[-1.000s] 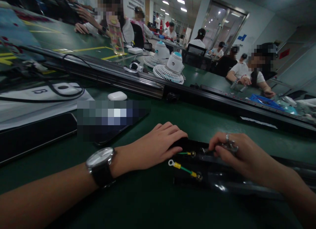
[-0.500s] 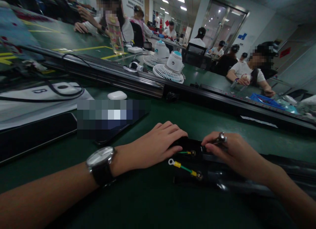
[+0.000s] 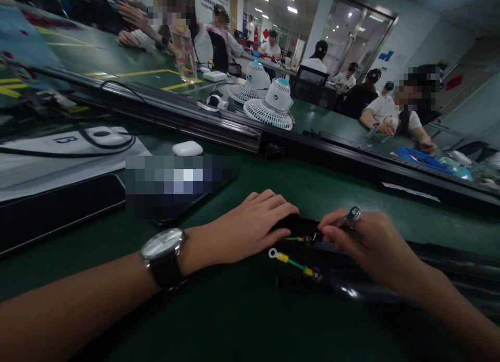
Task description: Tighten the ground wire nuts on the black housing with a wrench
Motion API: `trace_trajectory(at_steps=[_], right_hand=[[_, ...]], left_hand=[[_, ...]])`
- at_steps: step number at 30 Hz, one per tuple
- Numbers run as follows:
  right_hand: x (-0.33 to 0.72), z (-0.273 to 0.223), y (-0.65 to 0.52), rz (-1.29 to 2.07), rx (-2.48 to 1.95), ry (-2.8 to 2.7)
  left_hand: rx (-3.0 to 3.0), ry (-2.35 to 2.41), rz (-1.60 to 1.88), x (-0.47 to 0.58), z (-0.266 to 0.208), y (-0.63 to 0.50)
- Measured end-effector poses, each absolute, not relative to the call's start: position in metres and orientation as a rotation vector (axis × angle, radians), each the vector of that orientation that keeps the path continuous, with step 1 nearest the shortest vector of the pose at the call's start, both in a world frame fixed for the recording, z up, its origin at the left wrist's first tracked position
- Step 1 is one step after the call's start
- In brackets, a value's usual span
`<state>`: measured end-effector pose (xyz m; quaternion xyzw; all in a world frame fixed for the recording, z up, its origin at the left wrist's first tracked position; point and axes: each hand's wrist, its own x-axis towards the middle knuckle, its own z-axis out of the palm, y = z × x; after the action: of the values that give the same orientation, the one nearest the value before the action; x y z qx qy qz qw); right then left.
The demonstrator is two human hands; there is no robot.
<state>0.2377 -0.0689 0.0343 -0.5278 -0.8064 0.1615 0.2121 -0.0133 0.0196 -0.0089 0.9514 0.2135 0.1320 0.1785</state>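
Left hand: palm down, fingers draped over the end of a black piece; whether it truly grips, I can't tell.
Right hand: pinched around a small metal tool, fingertips at the black piece.
Wires: a short green wire runs from the left thumb towards the right fingertips; a nearer green wire, with yellow sleeves, lies just below the hands, its loose ring pointing left.
White case: lid down on the bench, beyond the left wrist, contents hidden.
Bottle: upright, far beyond the left hand, see-through and patterned; I can't make out what it holds.
Blue tray: beyond and right of the right hand, small dark bits inside, too blurred to name.
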Motion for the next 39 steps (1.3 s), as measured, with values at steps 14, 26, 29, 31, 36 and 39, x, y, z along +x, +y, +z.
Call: trace_trajectory(at_steps=[14,26,29,31,36,39], right_hand=[[0.237,0.031,-0.071,0.331,-1.359,-2.314],[0.233,0.025,-0.07,0.324,-1.373,-2.303],[0.235,0.029,-0.071,0.363,-1.338,-2.371],[0.238,0.033,-0.072,0.385,-1.305,-2.426],[0.246,0.038,-0.073,0.36,-1.249,-2.413],[0.246,0.036,-0.072,0.349,-1.292,-2.353]], left_hand=[[2.688,0.612,0.362,-0.013,-0.009,0.02],[2.695,0.616,0.351,-0.013,-0.008,0.02],[2.695,0.617,0.357,-0.013,-0.008,0.02],[2.69,0.617,0.36,-0.013,-0.008,0.02],[2.689,0.615,0.355,-0.013,-0.009,0.02],[2.69,0.613,0.353,-0.014,-0.01,0.02]])
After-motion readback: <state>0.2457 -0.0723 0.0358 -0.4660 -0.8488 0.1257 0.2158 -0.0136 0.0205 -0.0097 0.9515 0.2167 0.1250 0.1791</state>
